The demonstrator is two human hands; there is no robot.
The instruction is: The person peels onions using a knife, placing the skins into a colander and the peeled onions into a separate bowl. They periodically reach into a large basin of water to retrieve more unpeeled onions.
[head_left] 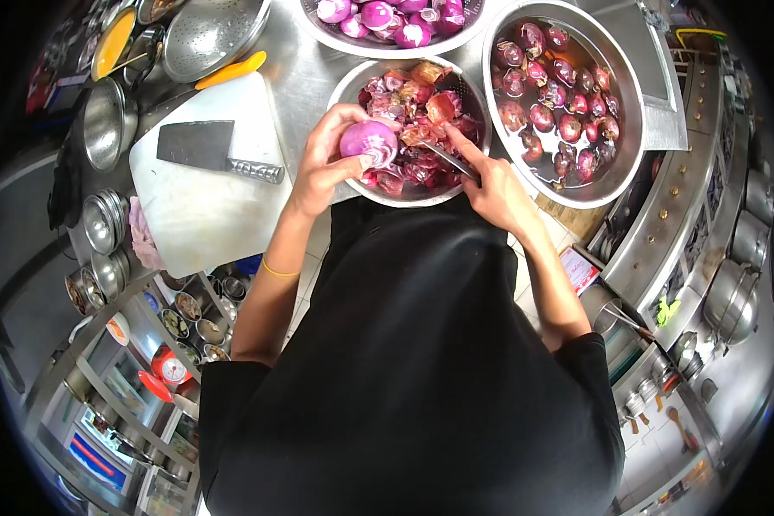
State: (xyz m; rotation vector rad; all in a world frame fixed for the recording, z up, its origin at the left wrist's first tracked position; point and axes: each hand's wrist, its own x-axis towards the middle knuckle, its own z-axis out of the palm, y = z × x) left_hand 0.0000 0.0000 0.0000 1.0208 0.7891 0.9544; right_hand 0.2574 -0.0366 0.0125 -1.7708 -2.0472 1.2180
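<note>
Over the left side of a metal bowl of onion skins (482, 163), my left hand (325, 163) holds a purple onion (370, 144) whose outer skin is off. My right hand (488, 187) is closed on a small knife (443, 156), its blade pointing left over the skins. To the right stands a big metal basin (632, 112) where several unpeeled red onions (569, 128) lie in brownish liquid. Beyond the skins, a colander (387, 47) holds several peeled onions (377, 15).
On the left lies a white cutting board (206, 215) with a cleaver (196, 144) on it. A yellow-orange handle (232, 70) and an upturned colander (211, 39) are behind the board. Metal bowls (103, 219) and a pink cloth (143, 236) sit further left.
</note>
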